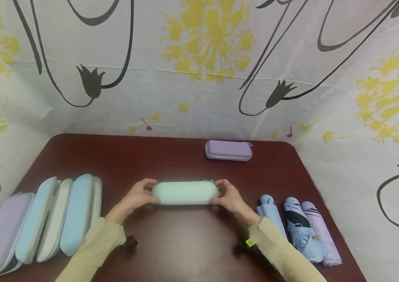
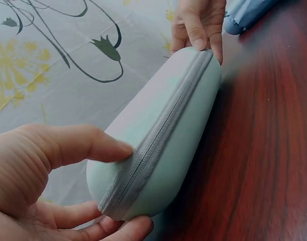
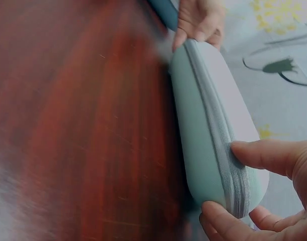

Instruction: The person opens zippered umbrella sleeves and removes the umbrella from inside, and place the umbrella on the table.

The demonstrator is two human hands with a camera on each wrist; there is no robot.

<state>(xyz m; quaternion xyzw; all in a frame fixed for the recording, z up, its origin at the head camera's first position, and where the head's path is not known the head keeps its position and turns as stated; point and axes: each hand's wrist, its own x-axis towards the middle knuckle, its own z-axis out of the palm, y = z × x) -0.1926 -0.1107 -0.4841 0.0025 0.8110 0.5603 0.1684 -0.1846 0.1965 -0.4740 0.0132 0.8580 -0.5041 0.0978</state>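
Observation:
A mint-green zippered case (image 1: 185, 192) lies crosswise between both hands over the middle of the table. Its left end is gripped by my left hand (image 1: 141, 193), thumb on the near side and fingers around the far side. My right hand (image 1: 230, 196) holds the other end in the same manner. In the left wrist view, the grey zipper (image 2: 158, 140) runs closed along the case's side, with the thumb next to it. The right wrist view shows the right thumb against the zipper band (image 3: 221, 135). Whether the case's underside touches the table cannot be told.
Purple (image 1: 5, 235), light-blue (image 1: 77, 215) and whitish (image 1: 55, 221) cases stand in a row at left. Folded umbrellas, blue (image 1: 300, 227) and lilac (image 1: 321, 233), lie at right near another blue umbrella (image 1: 271, 213). A purple case (image 1: 229, 150) sits near the back edge.

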